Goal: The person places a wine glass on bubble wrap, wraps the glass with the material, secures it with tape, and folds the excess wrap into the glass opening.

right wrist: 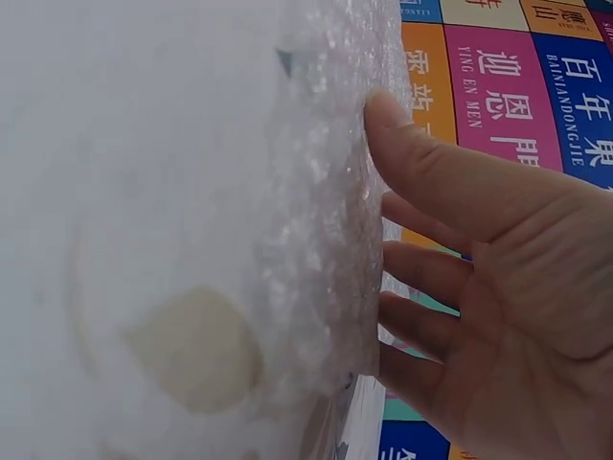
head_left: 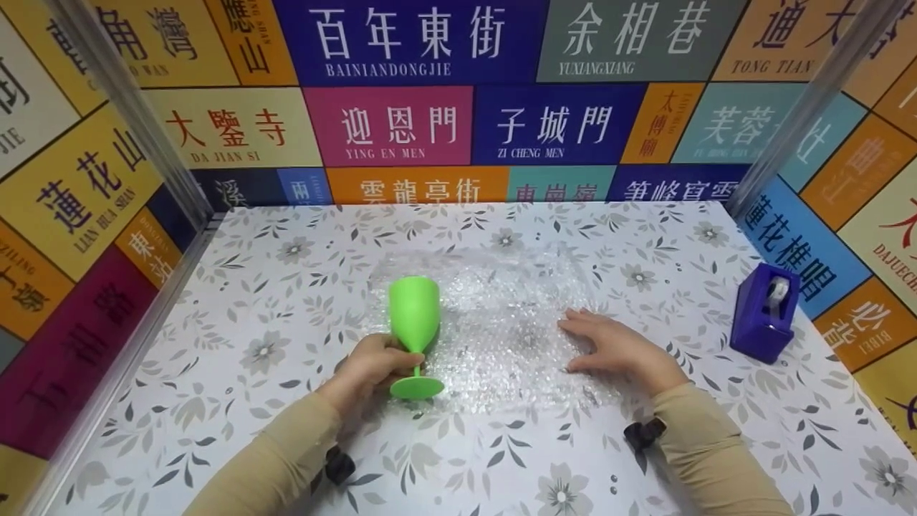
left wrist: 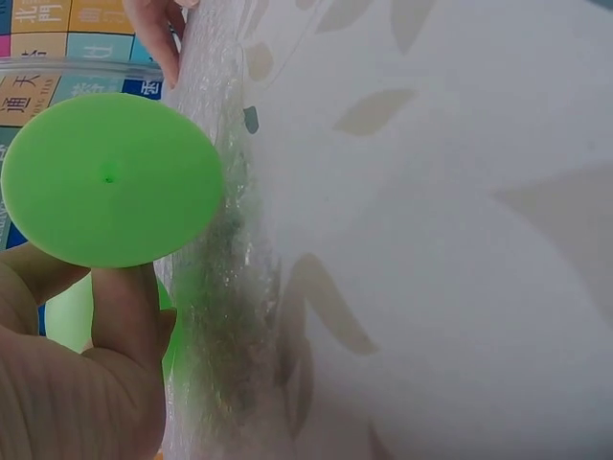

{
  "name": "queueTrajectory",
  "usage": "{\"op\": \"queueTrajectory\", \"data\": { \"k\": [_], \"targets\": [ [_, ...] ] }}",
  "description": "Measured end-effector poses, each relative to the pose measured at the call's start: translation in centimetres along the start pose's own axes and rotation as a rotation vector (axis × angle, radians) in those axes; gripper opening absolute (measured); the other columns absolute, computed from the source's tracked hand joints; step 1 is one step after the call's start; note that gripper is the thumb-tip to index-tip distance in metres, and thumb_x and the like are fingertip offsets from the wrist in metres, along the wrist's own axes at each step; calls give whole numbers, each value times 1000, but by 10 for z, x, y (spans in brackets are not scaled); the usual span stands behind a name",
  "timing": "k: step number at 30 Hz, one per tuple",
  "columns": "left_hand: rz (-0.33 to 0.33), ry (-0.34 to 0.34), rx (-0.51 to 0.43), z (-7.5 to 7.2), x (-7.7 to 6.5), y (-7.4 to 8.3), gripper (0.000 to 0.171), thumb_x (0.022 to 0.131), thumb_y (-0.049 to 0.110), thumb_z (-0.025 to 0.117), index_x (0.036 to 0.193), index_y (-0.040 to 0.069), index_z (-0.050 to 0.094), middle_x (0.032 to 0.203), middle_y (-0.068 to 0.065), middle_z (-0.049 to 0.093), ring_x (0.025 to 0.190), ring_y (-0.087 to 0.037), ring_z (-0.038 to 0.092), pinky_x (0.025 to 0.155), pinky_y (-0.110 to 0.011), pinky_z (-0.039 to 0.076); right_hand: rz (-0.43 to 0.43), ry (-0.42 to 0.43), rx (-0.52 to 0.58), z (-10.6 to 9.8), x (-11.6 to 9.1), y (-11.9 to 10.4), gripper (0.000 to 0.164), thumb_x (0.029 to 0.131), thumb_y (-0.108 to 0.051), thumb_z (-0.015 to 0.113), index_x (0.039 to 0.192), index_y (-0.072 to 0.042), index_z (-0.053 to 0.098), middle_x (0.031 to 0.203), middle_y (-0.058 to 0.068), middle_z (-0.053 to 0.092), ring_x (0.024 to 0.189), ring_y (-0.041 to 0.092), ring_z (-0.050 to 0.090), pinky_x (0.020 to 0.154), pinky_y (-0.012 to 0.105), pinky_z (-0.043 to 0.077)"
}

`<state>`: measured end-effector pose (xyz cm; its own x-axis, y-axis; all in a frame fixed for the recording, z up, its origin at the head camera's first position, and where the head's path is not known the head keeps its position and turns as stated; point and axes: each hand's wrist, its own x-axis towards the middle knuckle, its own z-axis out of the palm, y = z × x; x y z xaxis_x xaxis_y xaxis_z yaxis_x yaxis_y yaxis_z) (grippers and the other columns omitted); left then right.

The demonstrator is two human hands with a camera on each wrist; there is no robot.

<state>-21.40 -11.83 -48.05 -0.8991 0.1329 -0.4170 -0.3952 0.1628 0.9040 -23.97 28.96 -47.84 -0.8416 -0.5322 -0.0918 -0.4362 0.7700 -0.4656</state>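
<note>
A bright green plastic goblet (head_left: pixel 414 309) lies over the left part of a sheet of clear bubble wrap (head_left: pixel 501 337), its bowl toward the back and its round foot toward the person. My left hand (head_left: pixel 374 364) pinches the stem between thumb and fingers. In the left wrist view the goblet's foot (left wrist: pixel 110 182) hides part of the fingers behind it. On the right part of the wrap rests my right hand (head_left: pixel 620 349), fingers spread and fairly straight. The right wrist view shows its fingertips (right wrist: pixel 388 110) against the bubble wrap (right wrist: pixel 326 211), gripping nothing.
A purple tape dispenser (head_left: pixel 765 313) with a roll of tape stands at the table's right edge. The table (head_left: pixel 236 430) has a white flowered cover. Panels with printed characters (head_left: pixel 387 125) enclose the back and both sides.
</note>
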Motion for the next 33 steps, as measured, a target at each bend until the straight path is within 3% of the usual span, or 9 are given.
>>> {"op": "queueTrajectory", "data": {
  "k": [10,17,25,33],
  "targets": [
    [-27,19,2,0,1,1,31,80,8,79,104,-5,64,91,-16,67,76,-22,66,72,-31,59,10,69,24,1,1,-3,69,86,-33,76,141,2,50,151,26,37,139,47,30,116,60,19],
    [15,14,-6,2,0,-1,22,81,4,77,97,-5,65,86,-15,68,71,-19,66,66,-29,59,-5,168,-15,4,9,-16,62,88,-27,74,139,2,52,145,27,45,133,47,39,114,58,26],
    [12,23,-5,3,1,0,21,81,4,77,97,-5,65,84,-13,67,70,-19,64,65,-29,58,-47,233,0,7,24,-35,60,89,-27,74,140,-3,54,140,20,53,130,41,46,112,55,32],
    [-12,45,10,3,2,0,27,79,6,79,100,-5,65,87,-14,66,72,-20,64,68,-30,58,-151,273,16,18,39,-53,59,88,-25,76,139,-4,55,136,17,58,125,38,51,109,53,37]
  ]
}}
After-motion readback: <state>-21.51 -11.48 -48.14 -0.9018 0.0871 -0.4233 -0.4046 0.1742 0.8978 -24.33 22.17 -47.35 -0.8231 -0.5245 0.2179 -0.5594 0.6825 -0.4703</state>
